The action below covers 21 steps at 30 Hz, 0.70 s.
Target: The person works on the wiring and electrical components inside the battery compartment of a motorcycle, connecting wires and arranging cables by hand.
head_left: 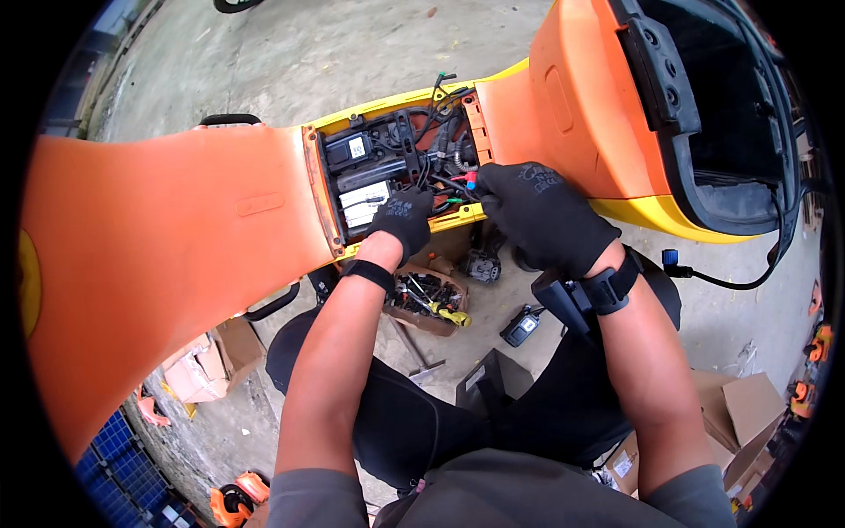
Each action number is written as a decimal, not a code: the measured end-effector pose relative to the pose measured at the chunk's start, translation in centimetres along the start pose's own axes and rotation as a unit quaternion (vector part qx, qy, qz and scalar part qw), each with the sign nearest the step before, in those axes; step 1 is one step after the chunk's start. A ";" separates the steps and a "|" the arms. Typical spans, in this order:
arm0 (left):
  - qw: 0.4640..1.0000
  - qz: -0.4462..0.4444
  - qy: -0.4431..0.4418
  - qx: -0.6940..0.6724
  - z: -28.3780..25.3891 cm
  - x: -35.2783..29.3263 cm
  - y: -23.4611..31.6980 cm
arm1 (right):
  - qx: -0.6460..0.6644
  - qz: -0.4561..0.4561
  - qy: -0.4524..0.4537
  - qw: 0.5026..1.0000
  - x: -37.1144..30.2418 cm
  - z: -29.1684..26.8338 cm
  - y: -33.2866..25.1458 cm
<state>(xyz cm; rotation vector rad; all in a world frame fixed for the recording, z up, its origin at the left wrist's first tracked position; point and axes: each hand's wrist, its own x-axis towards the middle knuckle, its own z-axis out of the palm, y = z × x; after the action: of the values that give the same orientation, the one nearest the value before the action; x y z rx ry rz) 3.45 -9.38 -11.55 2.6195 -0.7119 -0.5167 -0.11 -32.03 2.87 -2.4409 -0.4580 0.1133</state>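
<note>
The open wiring bay of the orange-and-yellow plastic scooter body (387, 167) sits in the middle of the picture, between the broad orange panel (158, 255) on the person's left and the raised orange panel with a black underside (572, 106) on the right. Its cover is already off: black boxes, a white-labelled module (363, 201) and a tangle of coloured wires with red and blue connectors (465, 180) lie exposed, some wire ends sticking up loose, so the wiring work looks to be midway, with nothing closed up yet. The scooter body runs with its long axis left to right across the view.

The left hand (403, 218), in a black glove, rests on the near edge of the bay, fingers curled together over it; whether they pinch anything cannot be told. The gloved right hand (541, 211) reaches among the wires, fingertips pressed together near the connectors, though their exact grip is hidden.

Below, on the concrete floor (334, 44), stand a brown box of tools (427, 299), a small black device (520, 328) and cardboard boxes (744, 409).
</note>
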 end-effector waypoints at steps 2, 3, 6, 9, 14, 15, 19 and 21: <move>1.000 -0.006 0.006 -0.010 0.2 -0.5 -0.4 | -0.018 0.015 -0.014 1.000 0.2 -0.3 0.1; 0.999 0.003 0.029 -0.033 0.4 -0.8 -0.7 | -0.016 0.020 -0.022 0.999 0.3 -0.4 -0.1; 0.998 -0.014 0.042 -0.052 0.2 -1.1 -1.1 | -0.015 0.022 -0.028 0.999 0.4 -0.5 -0.4; 0.995 -0.101 -0.009 0.020 -0.9 -0.8 0.3 | -0.016 0.006 -0.014 1.000 0.3 0.0 0.4; 0.982 -0.178 -0.019 0.054 -1.3 -1.0 1.9 | -0.010 0.006 -0.022 1.000 0.6 0.3 0.6; 0.980 -0.191 -0.037 0.050 -1.9 -0.8 2.3 | -0.015 0.001 -0.010 1.000 0.6 0.3 0.7; 0.974 -0.184 -0.070 0.112 -2.8 -0.9 4.0 | -0.028 0.001 0.002 1.000 0.5 0.4 1.0; 0.985 -0.160 -0.058 0.009 -1.0 -0.6 1.3 | -0.029 0.001 -0.007 1.000 0.8 0.4 0.7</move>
<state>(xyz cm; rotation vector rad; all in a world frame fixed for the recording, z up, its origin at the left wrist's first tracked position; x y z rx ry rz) 2.86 -9.81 -9.98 2.7519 -0.3290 -0.7629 0.72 -32.02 2.19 -2.4985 -0.4701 0.1207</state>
